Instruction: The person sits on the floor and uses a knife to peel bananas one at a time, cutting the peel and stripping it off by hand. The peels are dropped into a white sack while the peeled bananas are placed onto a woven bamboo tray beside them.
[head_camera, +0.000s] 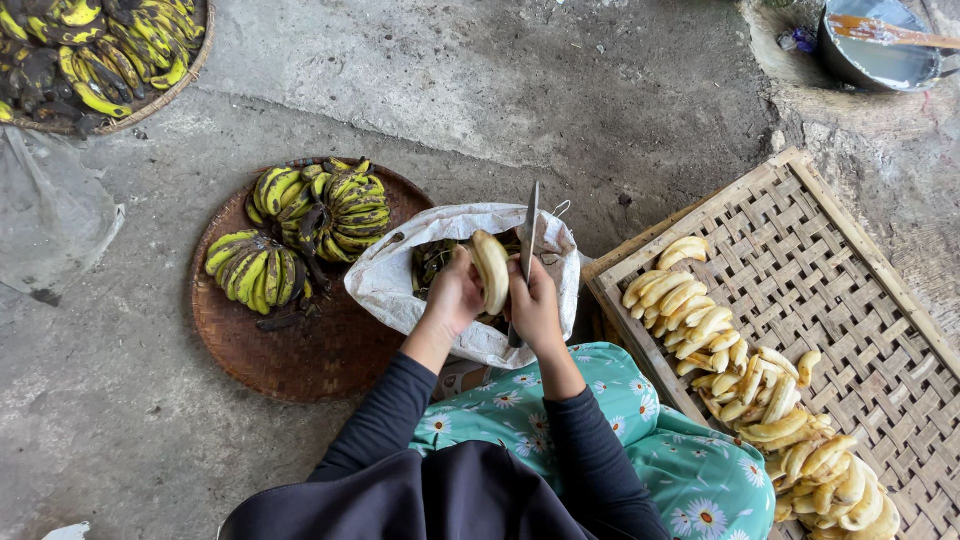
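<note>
My left hand (455, 293) grips a peeled, pale yellow banana (492, 268) and holds it upright over a white sack (395, 285). My right hand (535, 305) holds a knife (528, 235) with its blade pointing up, right beside the banana. Dark banana peels show inside the open sack, just behind my hands. Both arms wear dark sleeves above a green flowered cloth on my lap.
A round woven tray (300, 355) on the left carries bunches of green-yellow bananas (300, 225). A woven bamboo rack (850, 300) on the right holds several peeled bananas (750, 385). Another basket of bananas (95, 55) sits top left, a metal pot (875, 60) top right.
</note>
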